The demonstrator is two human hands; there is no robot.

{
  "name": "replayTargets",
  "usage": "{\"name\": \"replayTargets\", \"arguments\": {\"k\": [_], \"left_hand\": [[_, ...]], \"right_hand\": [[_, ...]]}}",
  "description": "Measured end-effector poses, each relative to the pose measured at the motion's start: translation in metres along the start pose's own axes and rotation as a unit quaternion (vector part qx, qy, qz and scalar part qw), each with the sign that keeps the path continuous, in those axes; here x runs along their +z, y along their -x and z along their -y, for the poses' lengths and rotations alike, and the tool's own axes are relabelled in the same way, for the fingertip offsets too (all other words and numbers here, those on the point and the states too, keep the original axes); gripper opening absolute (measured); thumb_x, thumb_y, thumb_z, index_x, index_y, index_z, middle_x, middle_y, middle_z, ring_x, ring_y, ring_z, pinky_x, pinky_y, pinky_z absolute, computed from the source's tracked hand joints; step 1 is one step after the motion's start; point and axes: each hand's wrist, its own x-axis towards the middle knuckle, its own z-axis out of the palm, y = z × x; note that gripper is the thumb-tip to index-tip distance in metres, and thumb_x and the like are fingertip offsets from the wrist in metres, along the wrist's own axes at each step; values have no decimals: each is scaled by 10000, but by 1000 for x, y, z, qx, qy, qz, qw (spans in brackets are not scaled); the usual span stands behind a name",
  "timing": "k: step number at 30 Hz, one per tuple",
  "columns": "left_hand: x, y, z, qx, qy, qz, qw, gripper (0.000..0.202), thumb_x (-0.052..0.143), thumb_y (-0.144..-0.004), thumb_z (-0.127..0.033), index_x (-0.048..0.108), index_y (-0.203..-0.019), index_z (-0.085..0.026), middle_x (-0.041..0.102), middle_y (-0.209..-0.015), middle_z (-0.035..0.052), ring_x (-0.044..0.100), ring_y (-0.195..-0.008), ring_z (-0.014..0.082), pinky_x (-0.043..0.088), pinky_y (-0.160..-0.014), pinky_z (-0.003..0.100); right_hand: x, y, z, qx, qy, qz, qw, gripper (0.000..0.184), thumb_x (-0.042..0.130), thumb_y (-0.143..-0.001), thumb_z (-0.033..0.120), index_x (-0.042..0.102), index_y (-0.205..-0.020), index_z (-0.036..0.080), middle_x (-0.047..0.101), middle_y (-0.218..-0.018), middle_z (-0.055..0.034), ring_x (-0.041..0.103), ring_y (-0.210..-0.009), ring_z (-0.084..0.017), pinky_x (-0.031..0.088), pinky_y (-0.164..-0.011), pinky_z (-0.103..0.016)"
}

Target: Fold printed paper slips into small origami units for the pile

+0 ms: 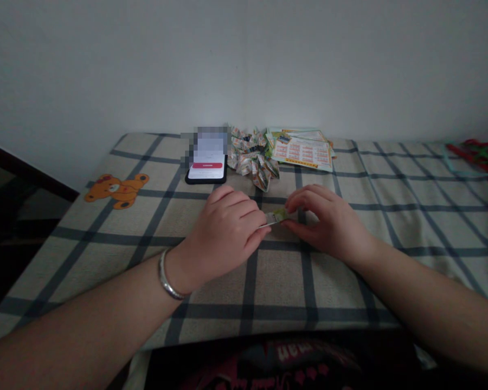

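My left hand and my right hand meet over the middle of a checked cloth. Between their fingertips lies a small folded piece of printed paper, pressed against the cloth. Both hands have their fingers curled and pinched on it. A silver bangle sits on my left wrist. Much of the paper is hidden under the fingers.
Behind the hands lie a black phone with a lit screen, a heap of several folded paper pieces and a stack of printed sheets. Red and green strips lie at far right. A teddy bear print marks the cloth's left.
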Motion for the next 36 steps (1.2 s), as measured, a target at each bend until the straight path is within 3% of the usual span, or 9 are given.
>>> {"name": "replayTargets", "arguments": {"k": [9,13,25,36], "left_hand": [[8,0,3,-70,123,-20,990,180,601,-878,-265,596,-731,-162,630,-745,13,539,-771,170,385,-755,333],[8,0,2,-75,141,-32,987,177,603,-878,-257,591,-729,-163,619,-734,6,536,-758,160,387,-747,323],[6,0,0,-62,120,-47,990,179,595,-868,-224,576,-702,-160,617,-726,14,534,-746,165,386,-738,333],[2,0,0,-12,33,-30,999,198,539,-903,-240,615,-732,-175,644,-769,15,535,-772,179,376,-808,385]], "right_hand": [[-3,3,7,-37,-2,-104,994,90,659,-842,199,585,-883,230,644,-929,-48,600,-873,-189,495,-755,-343],[-3,3,6,-64,31,-76,995,57,656,-849,211,644,-886,252,651,-969,-42,592,-877,-191,490,-752,-350],[-1,4,6,-60,22,-88,994,127,665,-849,201,688,-968,239,687,-950,-41,599,-864,-189,500,-743,-349],[3,0,5,-37,-10,-75,996,46,666,-846,238,659,-879,206,687,-887,-47,604,-848,-187,489,-764,-344]]}}
